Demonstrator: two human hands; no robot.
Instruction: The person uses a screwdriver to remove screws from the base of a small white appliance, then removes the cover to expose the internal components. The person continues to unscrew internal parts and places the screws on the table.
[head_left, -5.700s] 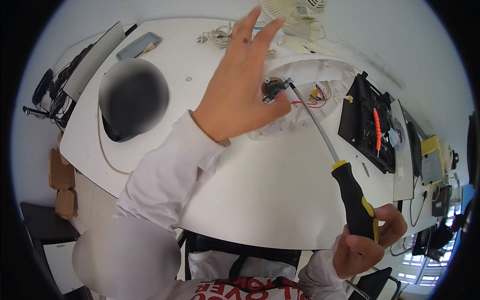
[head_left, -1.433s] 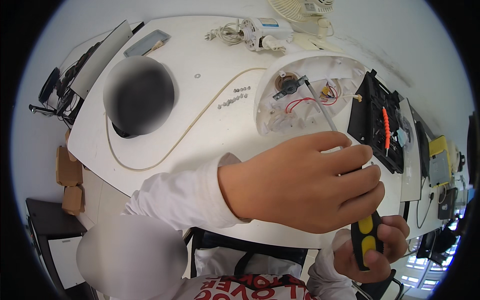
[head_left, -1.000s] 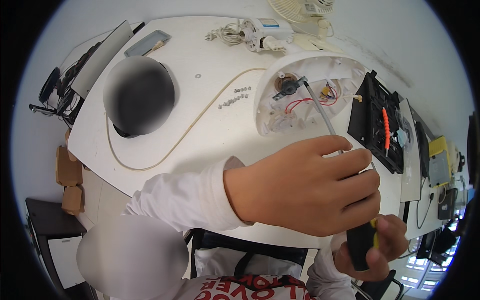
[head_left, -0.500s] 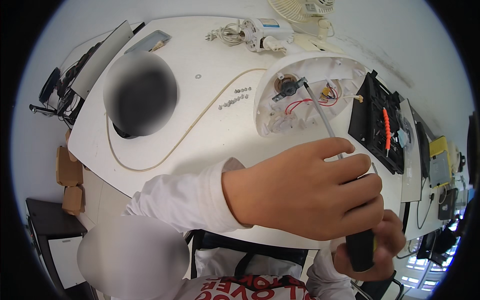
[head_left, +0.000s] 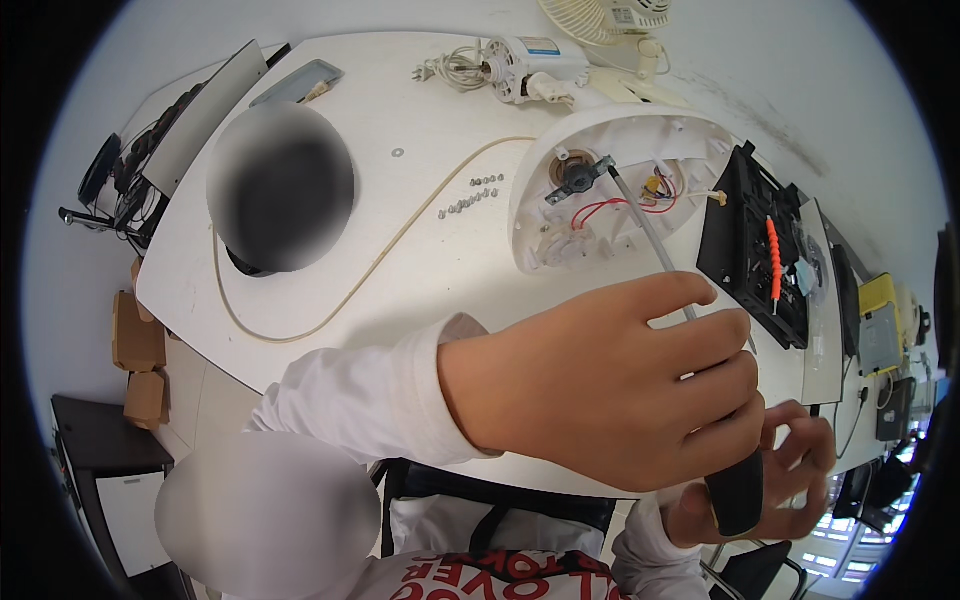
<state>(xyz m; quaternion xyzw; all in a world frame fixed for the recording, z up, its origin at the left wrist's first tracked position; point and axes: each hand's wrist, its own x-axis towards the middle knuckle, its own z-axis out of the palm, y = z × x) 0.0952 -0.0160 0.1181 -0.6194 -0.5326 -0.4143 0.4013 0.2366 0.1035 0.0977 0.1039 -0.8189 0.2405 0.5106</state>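
A long screwdriver [head_left: 655,240] with a dark handle slants across the near right. My left hand [head_left: 610,385], back upward, has its fingers curled round it just above the handle. Behind the handle my right hand [head_left: 795,490] has its bent fingers spread apart; its thumb side lies close against the handle. At the far end, the screwdriver's tip meets the right end of a dark metal bracket [head_left: 578,178]. That bracket sits inside an oval white plastic housing [head_left: 525,190], which also holds red wires [head_left: 600,207] and a clear round part [head_left: 565,243].
Several screws [head_left: 468,203] and a washer [head_left: 398,153] lie left of the housing. A beige cord [head_left: 385,255] loops across the table. A white motor [head_left: 535,68] and a fan [head_left: 590,20] stand behind. At right is an open black tool case [head_left: 745,240] with an orange rod [head_left: 773,258].
My right hand has shifted slightly right and its fingers have spread off the handle. The handle has tilted a little rightward; its tip stays on the bracket.
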